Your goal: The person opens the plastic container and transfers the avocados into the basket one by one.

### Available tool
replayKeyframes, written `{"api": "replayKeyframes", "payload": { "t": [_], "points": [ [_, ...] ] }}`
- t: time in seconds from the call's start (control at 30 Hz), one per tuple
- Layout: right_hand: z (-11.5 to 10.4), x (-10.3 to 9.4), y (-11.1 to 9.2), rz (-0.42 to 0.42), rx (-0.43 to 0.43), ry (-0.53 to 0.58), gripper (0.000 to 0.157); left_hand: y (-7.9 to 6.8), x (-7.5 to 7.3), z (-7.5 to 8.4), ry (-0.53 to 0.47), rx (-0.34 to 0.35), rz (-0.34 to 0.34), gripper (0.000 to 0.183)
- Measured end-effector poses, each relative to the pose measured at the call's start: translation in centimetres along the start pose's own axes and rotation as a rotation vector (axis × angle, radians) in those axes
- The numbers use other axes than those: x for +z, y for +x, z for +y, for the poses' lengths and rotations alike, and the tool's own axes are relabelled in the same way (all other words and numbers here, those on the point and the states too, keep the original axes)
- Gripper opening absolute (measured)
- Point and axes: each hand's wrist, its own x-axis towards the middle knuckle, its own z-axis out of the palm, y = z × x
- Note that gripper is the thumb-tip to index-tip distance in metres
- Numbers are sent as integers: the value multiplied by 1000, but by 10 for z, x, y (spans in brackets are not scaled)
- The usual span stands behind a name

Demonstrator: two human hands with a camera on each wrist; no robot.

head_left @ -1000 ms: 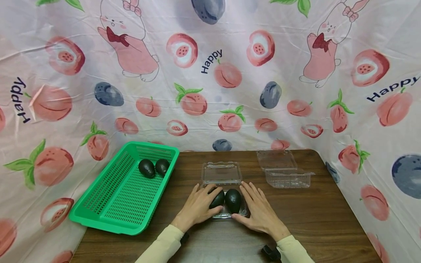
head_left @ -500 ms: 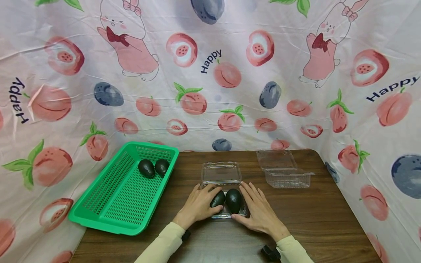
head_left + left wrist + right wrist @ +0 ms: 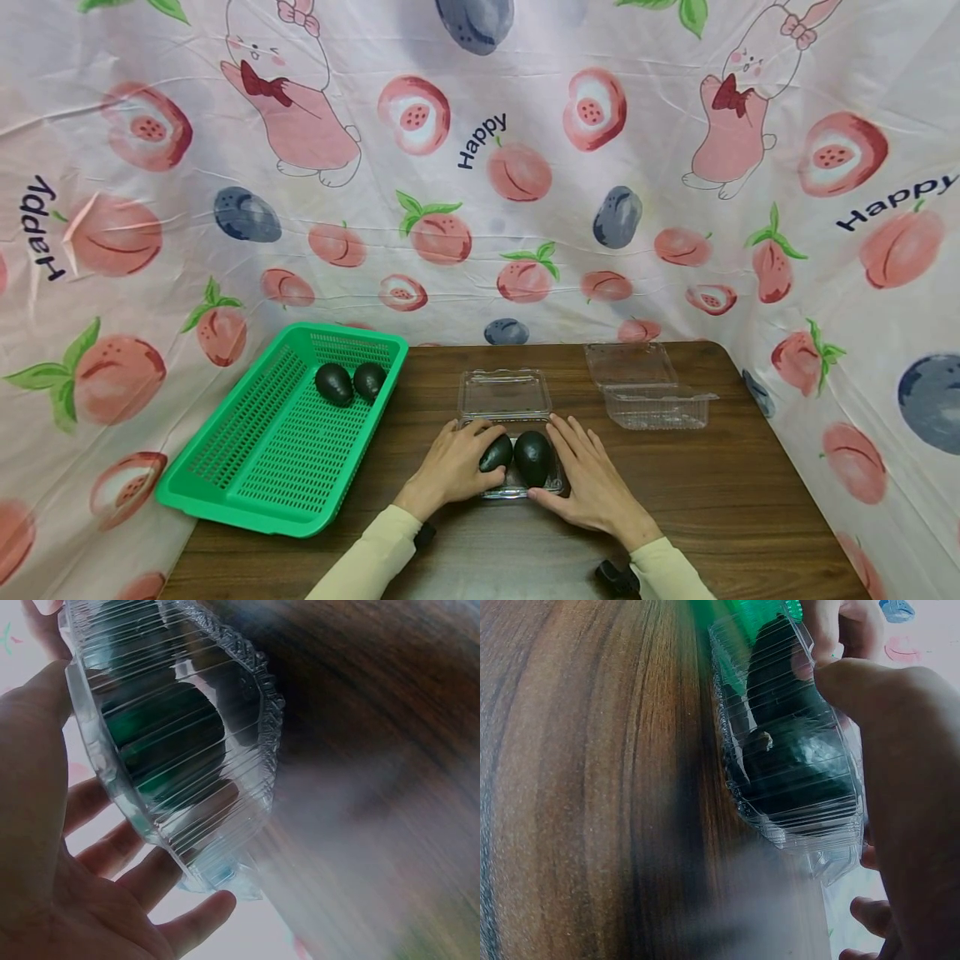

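Observation:
In the head view two dark avocados lie side by side in a clear plastic clamshell box, its lid (image 3: 504, 393) folded back. My left hand (image 3: 452, 468) holds the left avocado (image 3: 497, 454), fingers across its far side and thumb at the front. My right hand (image 3: 595, 479) rests along the box's right side with fairly straight fingers, thumb by the front rim, beside the right avocado (image 3: 532, 458). Through the ribbed box wall (image 3: 247, 772) in the left wrist view, a fingertip shows near the avocado. The right wrist view shows the right avocado (image 3: 802, 765) close behind the wall.
A green slotted basket (image 3: 258, 521) at the left holds two more avocados (image 3: 334, 385). A second clear clamshell box (image 3: 658, 408) stands open at the back right. Fruit-print cloth (image 3: 517, 250) hangs behind the brown wooden table (image 3: 735, 500).
My left hand has shifted very slightly, showing a little more of the left avocado than one second ago. The right hand, box and basket stay in place.

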Motion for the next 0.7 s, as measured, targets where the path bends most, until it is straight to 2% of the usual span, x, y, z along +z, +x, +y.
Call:
{"api": "replayKeyframes", "payload": {
  "t": [0.23,0.5,0.7],
  "points": [
    [0,-1,0,-8,3,0,109,-1,-5,0,-29,-15,12,55],
    [-1,0,0,-2,2,0,109,-4,-14,1,-38,26,83,52],
    [-1,0,0,-2,6,9,109,-5,-23,2,-68,31,110,57]
  ]
}}
